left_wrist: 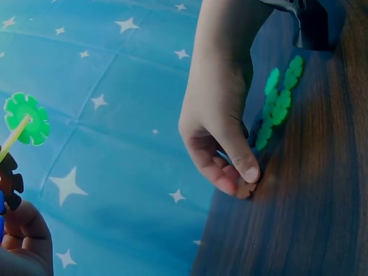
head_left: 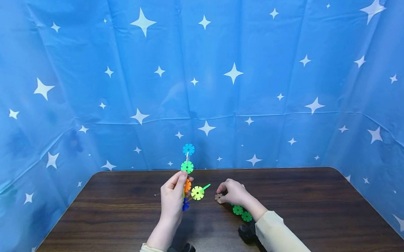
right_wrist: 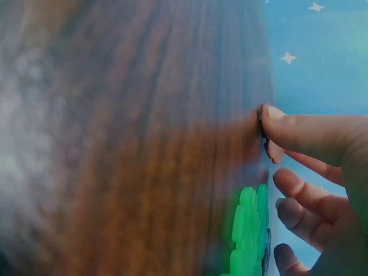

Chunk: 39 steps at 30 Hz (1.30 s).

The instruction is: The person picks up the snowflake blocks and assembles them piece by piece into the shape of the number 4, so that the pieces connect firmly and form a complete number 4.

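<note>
My left hand [head_left: 171,200] grips a joined chain of notched plastic discs, held upright above the table. A light blue disc [head_left: 188,149] tops the chain, with a green disc [head_left: 187,167] below it near my thumb. Lower down show an orange disc [head_left: 188,185] and a dark blue disc [head_left: 186,204]; a yellow disc [head_left: 197,193] juts out to the right, bearing a green one seen edge-on. My right hand [head_left: 235,194] pinches a brown notched disc [left_wrist: 246,190] between thumb and index finger. In the right wrist view, the other fingers of that hand are spread below the disc.
Several green discs [head_left: 238,210] lie on the dark wood table [head_left: 118,212], partly hidden by my right hand and wrist. Black wrist cameras [head_left: 247,233] sit at both cuffs. A blue curtain with white stars [head_left: 203,85] stands behind the table's far edge.
</note>
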Tool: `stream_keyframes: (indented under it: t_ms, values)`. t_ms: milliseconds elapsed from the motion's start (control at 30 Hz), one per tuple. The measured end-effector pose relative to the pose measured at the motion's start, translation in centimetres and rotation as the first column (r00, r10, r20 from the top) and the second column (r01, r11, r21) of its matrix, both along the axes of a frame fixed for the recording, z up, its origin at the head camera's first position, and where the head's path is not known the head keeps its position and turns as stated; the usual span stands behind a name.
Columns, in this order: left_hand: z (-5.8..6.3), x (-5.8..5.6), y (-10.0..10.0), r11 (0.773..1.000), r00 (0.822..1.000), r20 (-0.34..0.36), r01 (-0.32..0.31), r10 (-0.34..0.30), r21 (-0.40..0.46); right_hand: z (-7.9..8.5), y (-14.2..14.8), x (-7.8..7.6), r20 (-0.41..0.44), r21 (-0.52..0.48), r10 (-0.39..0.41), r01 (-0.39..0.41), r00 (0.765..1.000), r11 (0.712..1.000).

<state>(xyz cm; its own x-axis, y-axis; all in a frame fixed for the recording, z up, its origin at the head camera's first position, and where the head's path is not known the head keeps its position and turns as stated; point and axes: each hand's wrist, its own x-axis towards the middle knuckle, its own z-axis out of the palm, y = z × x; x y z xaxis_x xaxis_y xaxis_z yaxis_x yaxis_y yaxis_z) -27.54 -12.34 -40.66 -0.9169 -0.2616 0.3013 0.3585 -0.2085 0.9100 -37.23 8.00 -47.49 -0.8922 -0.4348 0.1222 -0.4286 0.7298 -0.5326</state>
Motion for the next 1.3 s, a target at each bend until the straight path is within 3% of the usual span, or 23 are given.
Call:
stream_keyframes:
  t_ms: [167,333,433,567,667,767,1033,1300]
  values:
    - [-0.3,-0.2,0.0,1.0,1.0,0.009,-0.017,0.017,-0.002,0.2,0.1,0.2,0.08,-0.131,0.058,-0.047,0.995,0.99]
    - [-0.7,-0.4,0.0,1.0,1.0,0.007,-0.028,0.028,-0.009,1.3,0.3,0.8,0.086,-0.303,0.084,-0.054,0.993,0.951]
    - [-1.0,-0.7,0.0,1.0,1.0,0.017,-0.026,0.026,-0.018,2.4,0.6,1.5,0.126,-0.449,0.086,-0.021,0.988,0.893]
    - [-1.3,-1.0,-0.3,0.999,0.998,0.033,-0.044,0.044,-0.019,4.1,0.6,2.4,0.214,-0.628,0.108,0.052,0.971,0.777]
    - [-1.3,-1.3,-0.3,0.999,0.998,0.033,-0.05,0.051,-0.013,5.3,0.5,3.0,0.258,-0.705,0.119,0.103,0.959,0.701]
    - [-1.2,-1.5,-0.2,0.999,0.998,0.033,-0.043,0.044,-0.015,6.2,0.2,3.6,0.26,-0.748,0.138,0.109,0.956,0.655]
    - [-1.2,-2.1,-0.2,0.999,0.998,0.041,-0.048,0.049,-0.002,7.2,-0.4,4.1,0.247,-0.761,0.136,0.105,0.959,0.641]
    - [-1.4,-2.5,-0.3,0.999,0.998,0.052,-0.033,0.032,0.024,7.0,-0.7,4.2,0.265,-0.796,0.175,0.112,0.948,0.595]
